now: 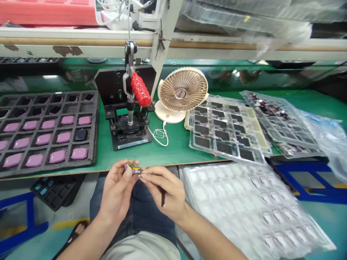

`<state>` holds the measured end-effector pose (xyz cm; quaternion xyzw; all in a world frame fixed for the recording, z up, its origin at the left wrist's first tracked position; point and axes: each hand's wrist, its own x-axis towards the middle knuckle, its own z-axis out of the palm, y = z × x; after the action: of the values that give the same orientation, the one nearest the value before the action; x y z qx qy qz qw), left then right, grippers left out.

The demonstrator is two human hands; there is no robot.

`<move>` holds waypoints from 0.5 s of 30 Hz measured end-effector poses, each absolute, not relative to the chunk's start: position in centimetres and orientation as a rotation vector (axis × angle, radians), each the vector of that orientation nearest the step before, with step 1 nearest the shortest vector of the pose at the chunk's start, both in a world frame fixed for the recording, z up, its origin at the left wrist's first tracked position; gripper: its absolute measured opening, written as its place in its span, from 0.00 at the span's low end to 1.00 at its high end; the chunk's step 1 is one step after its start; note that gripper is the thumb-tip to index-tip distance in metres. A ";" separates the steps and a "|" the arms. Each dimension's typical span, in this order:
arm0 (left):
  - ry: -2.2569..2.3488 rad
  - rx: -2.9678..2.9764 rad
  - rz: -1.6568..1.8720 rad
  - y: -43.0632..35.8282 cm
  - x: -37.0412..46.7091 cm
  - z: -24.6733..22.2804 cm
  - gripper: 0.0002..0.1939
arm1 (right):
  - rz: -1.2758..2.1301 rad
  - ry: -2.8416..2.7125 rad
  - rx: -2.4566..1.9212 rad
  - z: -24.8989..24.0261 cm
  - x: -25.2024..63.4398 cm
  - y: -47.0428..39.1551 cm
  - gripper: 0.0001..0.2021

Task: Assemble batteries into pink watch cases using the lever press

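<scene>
Over my lap at the bench edge, my left hand (pixel 119 189) pinches a small purple watch case (pixel 135 169) with a yellow strip showing inside. My right hand (pixel 166 189) is closed, its fingertips at the right end of the case. A thin dark tool (pixel 163 198), perhaps tweezers, sticks out below the right hand's fingers; its tip is too small to make out. To the left, a grey foam tray (pixel 93 144) holds rows of purple watch cases and several dark-faced ones. A black press (pixel 130 126) with a red handle (pixel 141 89) stands behind my hands.
A white fan (pixel 183 92) stands right of the press, its cable on the green bench (pixel 173 144). Clear trays of black squares (pixel 223 135) and a tray of small parts (pixel 279 115) lie farther right. A large plastic tray (pixel 230 202) sits beside my lap. Shelves (pixel 81 50) hang overhead.
</scene>
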<state>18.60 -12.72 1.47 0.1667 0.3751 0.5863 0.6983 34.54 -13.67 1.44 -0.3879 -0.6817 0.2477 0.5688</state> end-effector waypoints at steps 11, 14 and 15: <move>0.839 0.434 1.324 -12.8 18.5 0.9 0.14 | 0.650 -1.558 -0.992 0.5 34.1 -13.4 0.13; 0.836 0.464 1.327 -12.9 18.5 0.8 0.16 | 0.851 -1.466 -1.072 0.4 34.1 -13.3 0.05; 0.841 0.472 1.330 -13.0 18.5 0.8 0.16 | 0.929 -1.431 -1.092 0.4 34.1 -13.3 0.03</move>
<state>18.46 -13.00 0.78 0.2101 0.3747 0.5928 0.6812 34.13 -13.26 0.40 -0.4574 -0.5994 0.3889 0.5294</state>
